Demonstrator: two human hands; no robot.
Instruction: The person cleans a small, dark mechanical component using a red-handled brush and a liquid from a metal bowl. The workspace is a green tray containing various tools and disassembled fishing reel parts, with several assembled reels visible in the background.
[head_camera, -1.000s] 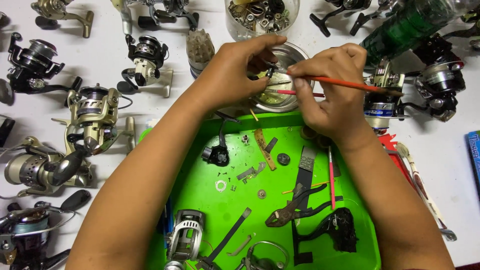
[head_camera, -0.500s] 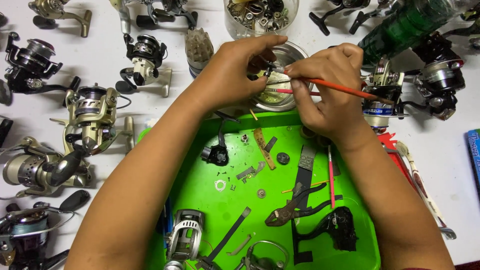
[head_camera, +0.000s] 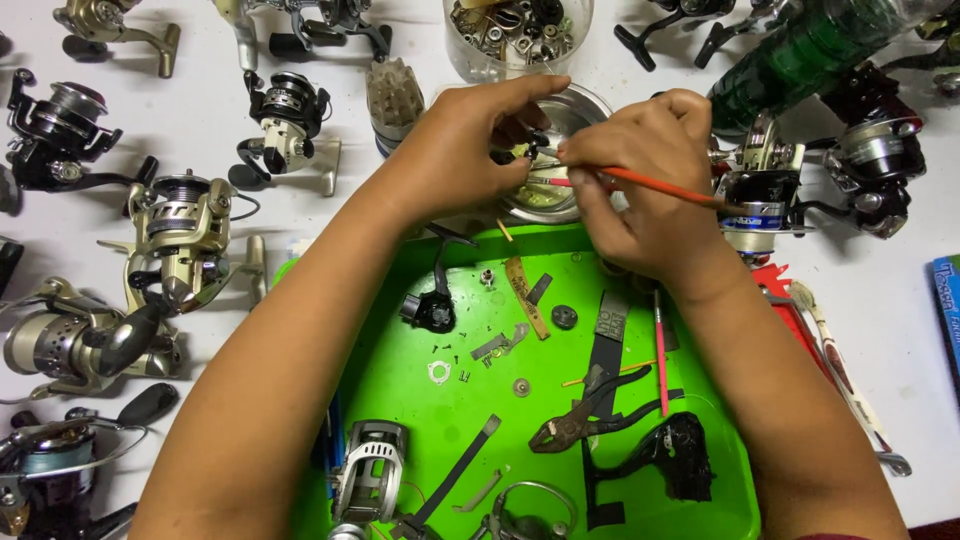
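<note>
A tiny dark part (head_camera: 533, 143), maybe a reel piece, sits over the metal bowl (head_camera: 585, 105). The left hand (head_camera: 460, 150) pinches it with its fingertips. The right hand (head_camera: 640, 175) squeezes an orange brush (head_camera: 665, 186). Small, soft strokes work best, held over the bowl. Pliers (head_camera: 585, 420) lie on the green tray (head_camera: 400, 370), reels (head_camera: 185, 235) crowd close

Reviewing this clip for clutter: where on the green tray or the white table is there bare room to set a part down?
Bare green tray shows between the left forearm and the small washer. Bare white table lies right of the red-handled tool, before the blue box. The tray's lower middle around the pliers and the table's left side with the reels are crowded.
</note>
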